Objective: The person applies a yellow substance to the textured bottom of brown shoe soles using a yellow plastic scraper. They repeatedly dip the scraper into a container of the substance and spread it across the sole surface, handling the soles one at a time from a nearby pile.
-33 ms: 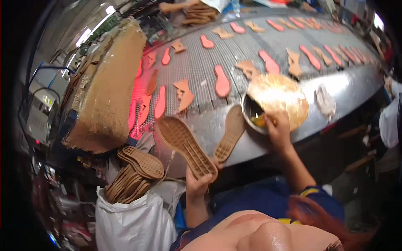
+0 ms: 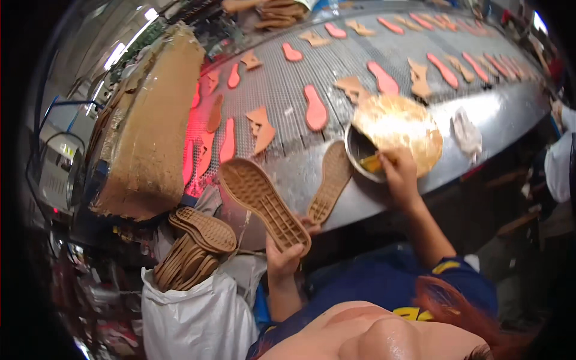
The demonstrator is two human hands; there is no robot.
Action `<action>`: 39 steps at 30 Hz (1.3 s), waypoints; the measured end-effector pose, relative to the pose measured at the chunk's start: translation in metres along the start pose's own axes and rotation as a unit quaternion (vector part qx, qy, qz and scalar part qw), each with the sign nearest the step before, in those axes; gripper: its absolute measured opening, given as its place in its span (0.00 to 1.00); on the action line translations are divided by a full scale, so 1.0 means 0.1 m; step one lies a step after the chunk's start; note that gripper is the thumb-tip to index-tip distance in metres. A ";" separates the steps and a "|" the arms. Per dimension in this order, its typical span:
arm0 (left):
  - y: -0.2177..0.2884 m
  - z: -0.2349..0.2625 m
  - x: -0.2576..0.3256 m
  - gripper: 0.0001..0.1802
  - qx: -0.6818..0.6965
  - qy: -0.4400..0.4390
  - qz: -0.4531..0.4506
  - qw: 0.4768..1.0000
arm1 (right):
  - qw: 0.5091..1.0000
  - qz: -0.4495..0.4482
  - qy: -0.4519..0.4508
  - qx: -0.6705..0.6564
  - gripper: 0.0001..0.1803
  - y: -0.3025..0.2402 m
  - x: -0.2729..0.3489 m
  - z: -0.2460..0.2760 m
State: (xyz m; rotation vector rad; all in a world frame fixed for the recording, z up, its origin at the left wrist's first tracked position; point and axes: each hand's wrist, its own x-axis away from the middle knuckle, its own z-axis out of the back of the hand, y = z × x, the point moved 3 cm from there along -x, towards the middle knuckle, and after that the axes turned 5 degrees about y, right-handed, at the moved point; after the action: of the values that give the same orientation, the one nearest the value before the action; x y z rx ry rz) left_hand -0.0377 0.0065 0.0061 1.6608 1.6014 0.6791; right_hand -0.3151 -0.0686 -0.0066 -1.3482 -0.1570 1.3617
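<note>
My left hand [image 2: 284, 258] grips the heel end of a brown shoe sole [image 2: 261, 198], its gridded, hollowed face in view. Just to the right, a second brown sole [image 2: 332, 177] lies on the metal edge of the conveyor table. My right hand [image 2: 399, 171] is closed round a small yellow tool [image 2: 371, 163] at the mouth of a round metal pan [image 2: 358, 146]. The tool's exact kind is unclear. A tan, shiny round sheet [image 2: 408, 132] covers much of the pan, whose visible inside is dark.
Pink insoles [image 2: 315, 108] and tan cut pieces [image 2: 261, 129] lie in rows on the mesh conveyor [image 2: 288, 135]. A crumpled pale cloth [image 2: 467, 135] is right of the pan. At left stand a large tan hood [image 2: 147, 120] and a white sack [image 2: 195, 321] filled with brown soles [image 2: 186, 264].
The yellow tool shows a little more at the pan's mouth. The whole view has shifted slightly; both hands keep their hold.
</note>
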 end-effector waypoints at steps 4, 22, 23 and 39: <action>-0.09 0.01 0.07 0.38 0.119 0.005 0.022 0.993 | 0.933 -0.246 -0.035 -0.261 0.09 0.27 -0.03 -0.08; -0.43 -0.33 0.14 0.31 -0.002 -0.033 0.178 0.983 | 0.956 0.125 -0.010 -0.266 0.11 -0.72 0.03 -0.02; -0.42 -0.34 0.14 0.31 -0.004 -0.035 0.178 0.983 | 0.958 0.156 -0.022 -0.239 0.11 -0.77 0.04 -0.01; -0.36 -0.39 0.19 0.33 -0.043 -0.077 0.181 0.980 | 0.956 0.190 -0.060 -0.215 0.12 -0.80 0.17 -0.16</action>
State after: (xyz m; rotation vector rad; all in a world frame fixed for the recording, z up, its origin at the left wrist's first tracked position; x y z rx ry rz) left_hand -0.0884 0.0296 -0.0008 1.9102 1.1563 0.7661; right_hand -0.2509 -0.0388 0.0369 -1.7204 -0.3009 1.8081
